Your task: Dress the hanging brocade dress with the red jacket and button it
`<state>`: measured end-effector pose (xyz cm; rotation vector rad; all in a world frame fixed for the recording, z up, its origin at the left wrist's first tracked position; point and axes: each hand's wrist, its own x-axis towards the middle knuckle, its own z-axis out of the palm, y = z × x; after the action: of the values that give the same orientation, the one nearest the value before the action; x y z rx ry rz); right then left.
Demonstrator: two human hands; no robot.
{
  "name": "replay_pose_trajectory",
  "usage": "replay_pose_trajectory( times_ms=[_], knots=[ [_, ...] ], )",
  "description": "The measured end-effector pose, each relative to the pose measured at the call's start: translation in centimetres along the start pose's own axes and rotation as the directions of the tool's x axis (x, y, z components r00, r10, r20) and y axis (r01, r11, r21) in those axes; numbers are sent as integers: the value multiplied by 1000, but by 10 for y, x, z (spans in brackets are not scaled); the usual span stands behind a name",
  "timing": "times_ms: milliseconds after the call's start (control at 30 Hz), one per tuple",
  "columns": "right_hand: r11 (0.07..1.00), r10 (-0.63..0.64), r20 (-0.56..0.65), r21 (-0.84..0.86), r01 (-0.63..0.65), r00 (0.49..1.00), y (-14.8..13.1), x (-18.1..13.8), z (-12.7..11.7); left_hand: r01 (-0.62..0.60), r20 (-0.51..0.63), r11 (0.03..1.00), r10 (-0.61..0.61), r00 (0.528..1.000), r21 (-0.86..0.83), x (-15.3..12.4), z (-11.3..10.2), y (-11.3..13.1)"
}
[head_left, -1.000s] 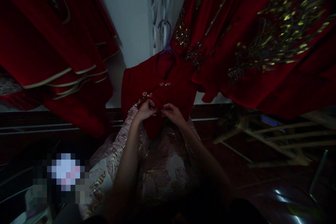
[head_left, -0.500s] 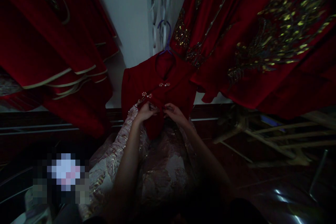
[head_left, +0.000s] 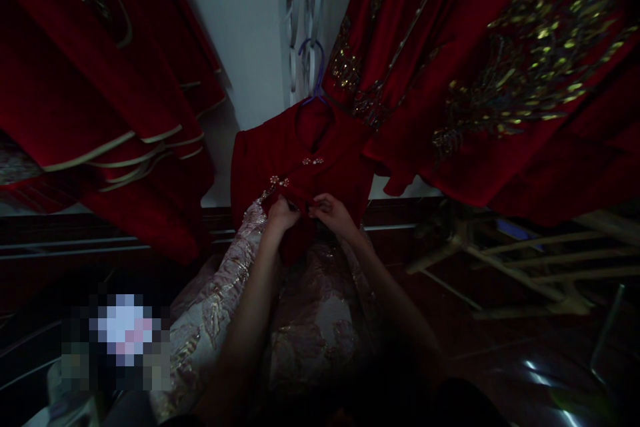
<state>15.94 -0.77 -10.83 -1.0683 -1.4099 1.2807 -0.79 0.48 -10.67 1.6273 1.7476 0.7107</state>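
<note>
The red garment [head_left: 260, 157] is hung from a purple hanger [head_left: 320, 70], with its lower front met by both hands just below the two beaded ornaments [head_left: 279, 181]. Its cloth appears to be pinched by the left hand [head_left: 283, 213], whose curled fingertips are turned inward and partly hidden; by the right hand [head_left: 332, 213], it appears to be held between thumb and bent forefinger. Whether anything small is held between the tips cannot be told in such dim light. For this close work at the front, the cloth is probably best kept steady by one hand while the finer movements are made by the other. Any pull should be kept light and level, since the hanger could be tilted or the neckline drawn askew by a downward tug. The beads should be kept clear of the fingertips, and the pale patterned fabric [head_left: 213, 293] beside the left forearm is best kept from being caught. Better light on the fingertips would be helpful.
</note>
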Motion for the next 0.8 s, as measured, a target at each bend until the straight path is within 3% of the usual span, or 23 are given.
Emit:
replay_pose_trajectory(
  times_ms=[100,200,267,367,433,500,600,800],
  knots=[
    [995,-76,-91,-77,69,993,-13,-3,-7,56,-39,995,-53,998,84,-5,-15,4],
    [983,-142,-118,-136,126,983,-27,-8,-13,26,-68,995,-20,997,96,-10,-26,9],
    [981,-142,-82,-148,129,986,-33,-12,-13,11,-50,1000,-10,999,5,-11,-27,10],
    [987,-103,11,-123,104,995,-34,-16,-9,49,102,947,-17,995,-319,-7,-23,5],
    [987,-94,77,-120,103,993,-29,-14,-4,66,176,878,21,984,-475,-2,-19,-2],
    [979,-126,101,-147,140,987,-19,-10,3,51,181,853,51,982,-520,3,-17,-10],
    [956,-188,39,-220,192,981,1,-1,11,36,168,853,61,984,-520,8,-17,-19],
    [967,-168,-44,-199,156,985,28,11,15,-6,153,880,88,984,-474,8,-20,-21]
  ],
)
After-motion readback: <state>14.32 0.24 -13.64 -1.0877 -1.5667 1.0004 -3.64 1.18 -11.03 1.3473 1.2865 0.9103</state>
